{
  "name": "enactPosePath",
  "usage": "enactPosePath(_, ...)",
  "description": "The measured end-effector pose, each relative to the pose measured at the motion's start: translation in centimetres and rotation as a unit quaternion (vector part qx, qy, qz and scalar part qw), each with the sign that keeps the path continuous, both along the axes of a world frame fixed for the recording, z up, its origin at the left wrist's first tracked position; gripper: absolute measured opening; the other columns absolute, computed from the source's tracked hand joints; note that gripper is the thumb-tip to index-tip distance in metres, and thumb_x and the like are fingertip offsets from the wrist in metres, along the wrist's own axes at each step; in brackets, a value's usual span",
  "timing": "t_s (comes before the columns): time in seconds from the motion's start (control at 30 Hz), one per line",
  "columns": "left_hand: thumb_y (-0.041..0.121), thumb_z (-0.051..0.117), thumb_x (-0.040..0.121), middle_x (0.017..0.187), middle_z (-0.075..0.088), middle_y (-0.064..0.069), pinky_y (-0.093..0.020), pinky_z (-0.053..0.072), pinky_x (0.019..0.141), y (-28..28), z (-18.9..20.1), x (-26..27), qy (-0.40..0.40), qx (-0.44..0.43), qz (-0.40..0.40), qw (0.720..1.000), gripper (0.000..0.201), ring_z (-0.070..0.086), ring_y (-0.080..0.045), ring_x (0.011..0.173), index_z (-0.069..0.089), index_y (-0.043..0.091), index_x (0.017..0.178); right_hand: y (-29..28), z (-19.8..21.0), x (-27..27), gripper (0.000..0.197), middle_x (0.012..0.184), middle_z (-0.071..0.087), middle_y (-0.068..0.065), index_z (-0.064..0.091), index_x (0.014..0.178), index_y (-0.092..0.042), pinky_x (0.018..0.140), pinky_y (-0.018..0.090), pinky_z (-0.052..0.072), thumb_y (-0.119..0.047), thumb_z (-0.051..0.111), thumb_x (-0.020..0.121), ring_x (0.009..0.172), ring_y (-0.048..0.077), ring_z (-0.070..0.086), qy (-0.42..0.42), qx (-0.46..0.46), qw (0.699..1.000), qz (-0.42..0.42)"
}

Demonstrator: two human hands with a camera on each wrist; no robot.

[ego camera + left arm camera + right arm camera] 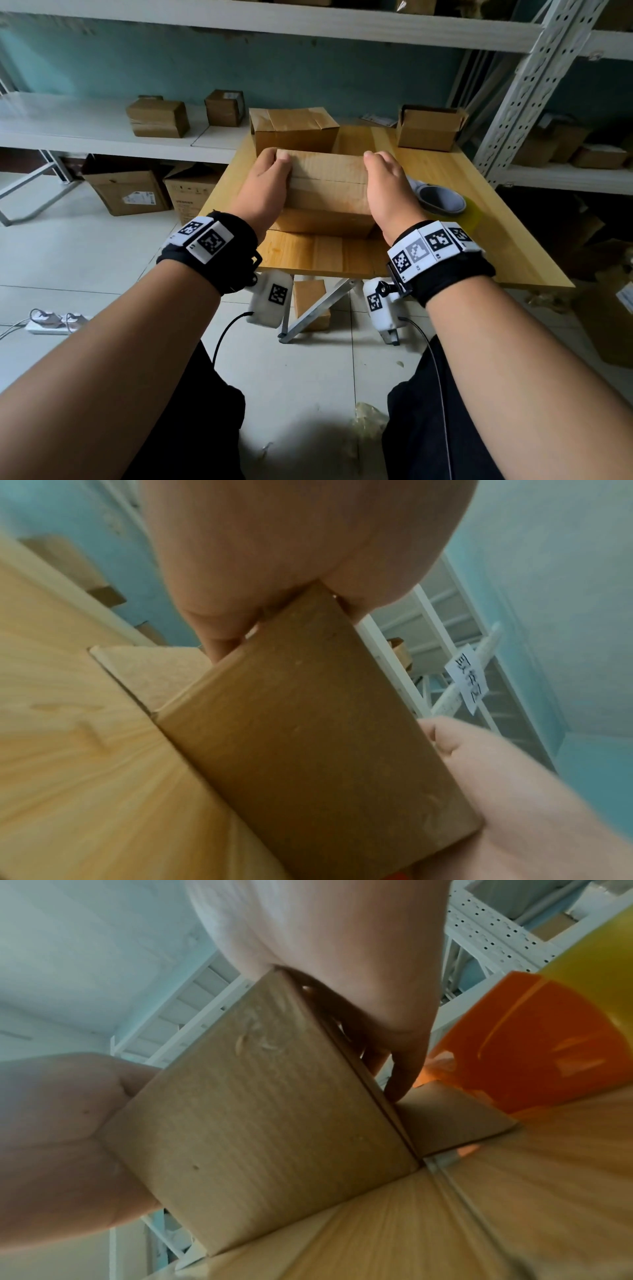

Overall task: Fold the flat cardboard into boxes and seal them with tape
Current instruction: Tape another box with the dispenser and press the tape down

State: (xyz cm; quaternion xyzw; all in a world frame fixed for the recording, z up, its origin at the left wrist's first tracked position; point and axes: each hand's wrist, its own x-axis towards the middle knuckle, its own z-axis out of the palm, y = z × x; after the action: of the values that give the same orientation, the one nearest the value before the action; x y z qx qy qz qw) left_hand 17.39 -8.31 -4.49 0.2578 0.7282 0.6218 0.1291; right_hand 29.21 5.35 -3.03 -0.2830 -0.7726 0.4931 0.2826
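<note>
A brown cardboard box [329,181] stands in the middle of the wooden table [318,253], its top flaps folded shut with a seam across. My left hand [270,183] grips the box's left end, thumb on the top edge. My right hand [387,190] grips the right end the same way. In the left wrist view the palm [274,547] presses the box [308,750] from above, and a side flap [150,669] lies out on the table. The right wrist view shows the box [257,1123], my fingers [400,1074] down its side, and a flap [452,1123].
A roll of clear tape [445,205] lies on the table just right of my right hand. A taped box [294,130] stands right behind the held one, and an open box [428,128] sits at the back right corner. White shelves with more boxes surround the table.
</note>
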Motion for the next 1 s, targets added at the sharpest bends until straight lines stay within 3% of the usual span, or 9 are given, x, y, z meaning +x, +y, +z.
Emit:
enactPosePath(0.07,0.047,0.044,0.109,0.13,0.061,-0.008,-0.041,0.051,0.096,0.1,0.0,0.0,-0.054,0.012,-0.024,0.998,0.035,0.059,-0.027,0.117,0.054,0.023,0.132,-0.3,-0.1,0.1,0.041,0.086,0.053,0.0,0.054,0.103,-0.018,0.068,0.029,0.04,-0.055,0.038,0.109,0.082,0.011,0.05,0.006,0.009,1.0,0.004)
enactPosePath(0.17,0.062,0.051,0.102,0.135,0.061,-0.001,-0.045,0.047,0.11,0.0,0.1,0.1,-0.116,0.022,-0.044,0.992,0.051,0.059,-0.025,0.123,0.053,0.026,0.138,-0.4,-0.1,0.1,0.041,0.087,0.053,-0.007,0.053,0.103,-0.023,0.069,0.027,0.043,-0.062,0.041,0.106,0.081,0.009,0.052,-0.001,0.032,0.999,0.017)
enactPosePath(0.3,0.065,0.049,0.102,0.125,0.074,-0.003,-0.045,0.055,0.104,-0.9,0.8,0.2,-0.219,0.08,-0.077,0.969,0.051,0.071,-0.026,0.116,0.063,0.028,0.134,0.2,0.2,0.2,0.037,0.092,0.055,0.004,0.055,0.102,-0.015,0.086,0.043,0.052,-0.049,0.044,0.11,0.088,0.017,0.054,0.025,0.032,0.998,0.053)
enactPosePath(0.4,0.068,0.053,0.099,0.122,0.076,-0.005,-0.048,0.058,0.102,-1.0,1.1,0.6,-0.211,0.084,-0.078,0.971,0.052,0.074,-0.026,0.112,0.066,0.027,0.128,0.0,0.1,0.3,0.04,0.105,0.064,0.017,0.059,0.11,-0.009,0.098,0.05,0.053,-0.046,0.044,0.11,0.099,0.029,0.061,0.034,0.025,0.997,0.058)
enactPosePath(0.6,0.073,0.063,0.089,0.111,0.077,-0.005,-0.05,0.062,0.093,-0.7,0.9,1.3,-0.168,0.095,0.015,0.981,0.055,0.076,-0.023,0.101,0.067,0.024,0.115,-0.6,-0.4,0.1,0.045,0.056,0.046,-0.017,0.054,0.082,-0.021,0.058,0.018,0.042,-0.061,0.057,0.1,0.053,-0.001,0.043,0.062,0.035,0.997,0.01)
enactPosePath(0.7,0.073,0.052,0.096,0.098,0.075,0.0,-0.049,0.063,0.091,-0.7,1.4,1.4,-0.145,0.089,0.046,0.984,0.049,0.075,-0.019,0.093,0.067,0.027,0.093,-0.6,-0.3,0.3,0.046,0.058,0.043,-0.014,0.051,0.078,-0.022,0.055,0.016,0.04,-0.063,0.061,0.096,0.05,-0.001,0.042,0.054,0.055,0.997,0.018)
enactPosePath(0.83,0.079,0.044,0.094,0.099,0.08,-0.005,-0.055,0.058,0.097,-0.7,0.7,0.8,-0.103,0.08,0.091,0.987,0.068,0.075,-0.03,0.1,0.076,0.028,0.063,-0.4,-0.4,0.1,0.059,0.06,0.047,-0.006,0.058,0.077,-0.011,0.056,0.019,0.043,-0.067,0.062,0.094,0.054,0.002,0.047,0.059,0.069,0.996,0.003)
enactPosePath(0.93,0.077,0.04,0.097,0.093,0.079,-0.01,-0.055,0.058,0.096,-0.5,0.3,1.0,-0.089,0.082,0.116,0.986,0.074,0.074,-0.032,0.098,0.076,0.028,0.055,-0.4,-0.4,0.0,0.07,0.074,0.062,0.016,0.071,0.095,0.001,0.059,0.025,0.045,-0.068,0.058,0.096,0.063,0.017,0.057,0.067,0.08,0.994,-0.015)
enactPosePath(1.0,0.075,0.033,0.101,0.089,0.079,-0.008,-0.053,0.058,0.094,-0.4,0.5,1.2,-0.101,0.078,0.128,0.984,0.08,0.074,-0.028,0.095,0.076,0.026,0.054,-0.5,-0.4,0.1,0.069,0.086,0.071,0.017,0.071,0.096,0.001,0.06,0.025,0.047,-0.066,0.058,0.097,0.073,0.021,0.061,0.074,0.072,0.994,-0.017)
